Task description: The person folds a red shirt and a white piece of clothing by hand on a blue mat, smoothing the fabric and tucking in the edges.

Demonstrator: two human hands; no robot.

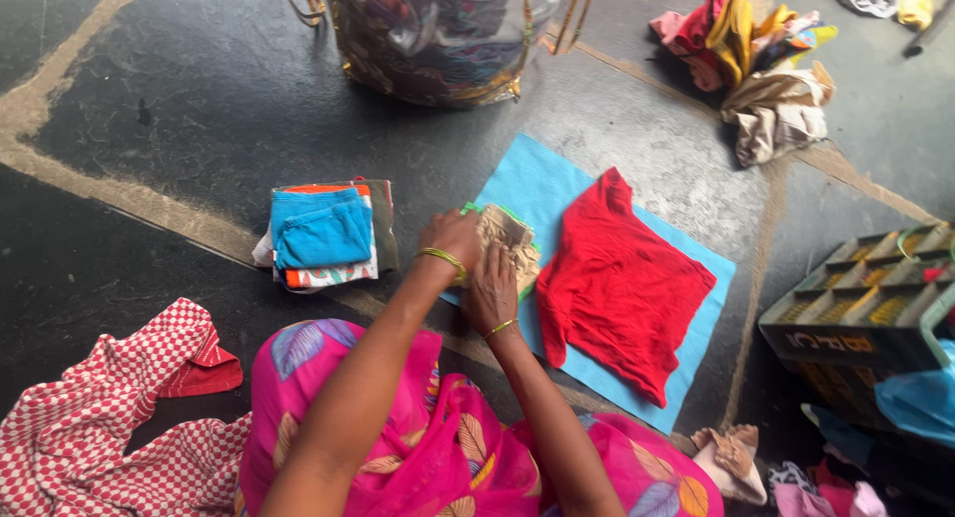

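Pressing down, both hands: left hand (453,236), right hand (492,290) on beige folded cloth (513,246)

Red shirt (619,283) on light-blue mat (537,184), beige patterned cloth (509,243), red-and-white checked cloth (95,417), dark grey floor (179,89).

The floor (169,89) is dark grey stone laid in large slabs, its surface mottled and faintly glossy where daylight falls across the upper middle. Pale sandy mortar joints (70,174) run between the slabs, one curving down from the upper left corner, another slanting from the top centre toward the right edge. A clear plastic bag with gold trim (438,39) stands on the floor at the top. At the right sits a dark green plastic crate with square compartments (860,303). The light is soft and even, with only weak shadows. No walls or windows are in view.
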